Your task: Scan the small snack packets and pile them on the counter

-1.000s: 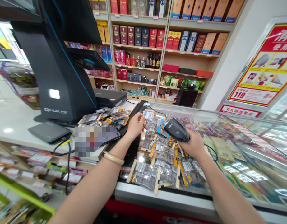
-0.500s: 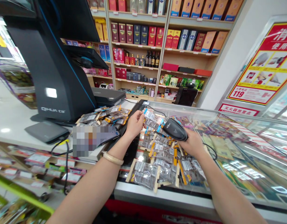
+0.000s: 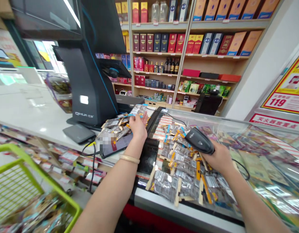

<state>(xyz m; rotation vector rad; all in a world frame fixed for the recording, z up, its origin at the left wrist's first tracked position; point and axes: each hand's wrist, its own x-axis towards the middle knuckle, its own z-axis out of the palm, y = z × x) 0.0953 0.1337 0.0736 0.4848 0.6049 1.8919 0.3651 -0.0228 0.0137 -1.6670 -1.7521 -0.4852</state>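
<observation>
My left hand (image 3: 138, 127) holds a small clear plastic packet (image 3: 139, 110) with a blue edge, above a pile of similar packets (image 3: 112, 123) on the white counter. My right hand (image 3: 219, 157) is wrapped around a black barcode scanner (image 3: 200, 140), whose head points left. Beneath the scanner, many clear packets (image 3: 185, 161) with orange, cream and blue edges lie spread on the glass display case. A phone (image 3: 117, 145) rests on the counter beside the pile, and part of that area is pixelated.
A dark point-of-sale terminal (image 3: 91, 87) stands behind the pile, with a grey flat box (image 3: 78, 133) in front of it. The scanner's cable (image 3: 246, 173) curves over the glass. At lower left is a green shopping basket (image 3: 42, 161) holding packets. Shelves (image 3: 161, 53) of boxes and bottles line the back.
My left hand has carried a packet from the spread on the glass leftward to the counter pile. My right hand still holds the scanner. The view has turned left, showing more of the basket.
</observation>
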